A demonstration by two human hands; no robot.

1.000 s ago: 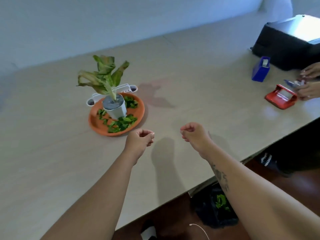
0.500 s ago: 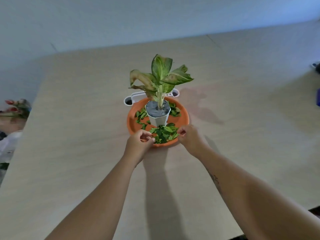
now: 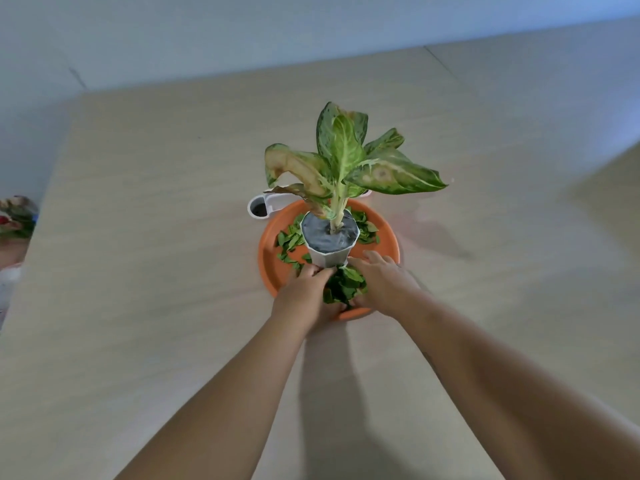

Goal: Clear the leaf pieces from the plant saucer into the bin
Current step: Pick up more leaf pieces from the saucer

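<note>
An orange plant saucer (image 3: 388,233) sits mid-table with a white pot (image 3: 329,254) holding a leafy plant (image 3: 346,161). Green leaf pieces (image 3: 344,285) lie heaped at the saucer's near side, with more leaf scraps to the left (image 3: 289,242) and right (image 3: 365,228) of the pot. My left hand (image 3: 306,292) and my right hand (image 3: 384,285) rest in the saucer on either side of the near heap, cupped around it and touching the leaves. The bin is out of view.
A white plastic holder with round openings (image 3: 258,207) stands just behind the saucer. At the far left edge, beyond the beige table (image 3: 156,271), another person's clothing and something colourful (image 3: 15,216) show. A pale wall runs behind the table.
My view has swung left and closer to the plant. Both hands moved forward from the saucer's near rim into it and closed in around the near heap of leaf pieces.
</note>
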